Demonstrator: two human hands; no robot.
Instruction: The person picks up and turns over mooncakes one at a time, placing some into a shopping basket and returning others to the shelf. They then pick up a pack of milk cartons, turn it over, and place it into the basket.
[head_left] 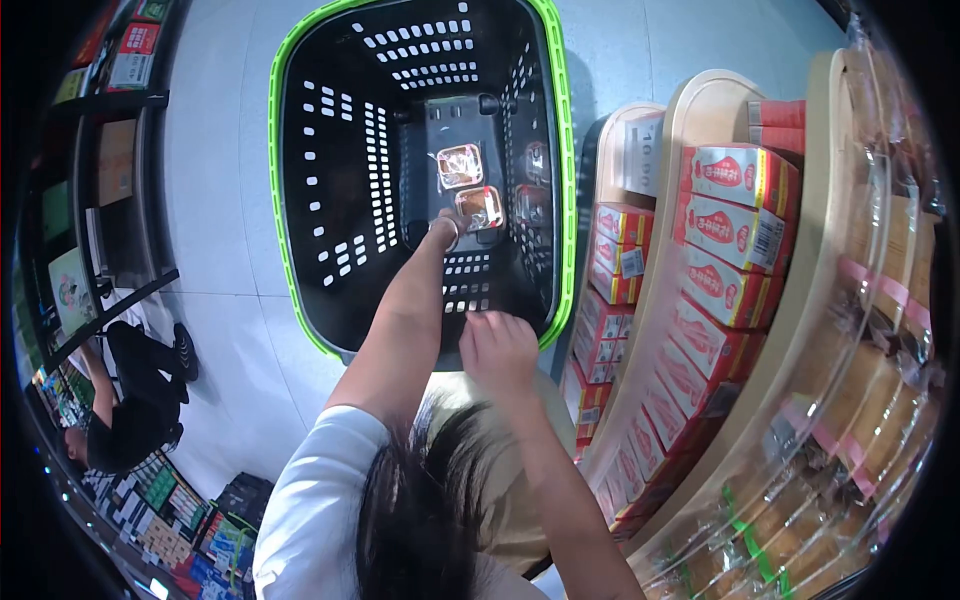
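Observation:
A deep black basket [570,200] with a bright green rim stands in front of me. Down inside it, my left hand [447,228] has its fingers at the left edge of a small clear-wrapped brown package [483,208]. Just above that one on the basket floor lies a similar wrapped package [460,165]. My right hand [498,350] is at the basket's near edge, its fingers together and curled over the rim, which the hand partly hides.
Shelves [710,100] on the right hold stacked red-and-white boxes [720,225] and bagged bread [880,400]. At the left stands a dark display rack [160,200]. A person in black [130,410] is at the lower left. Long dark hair hangs between my arms.

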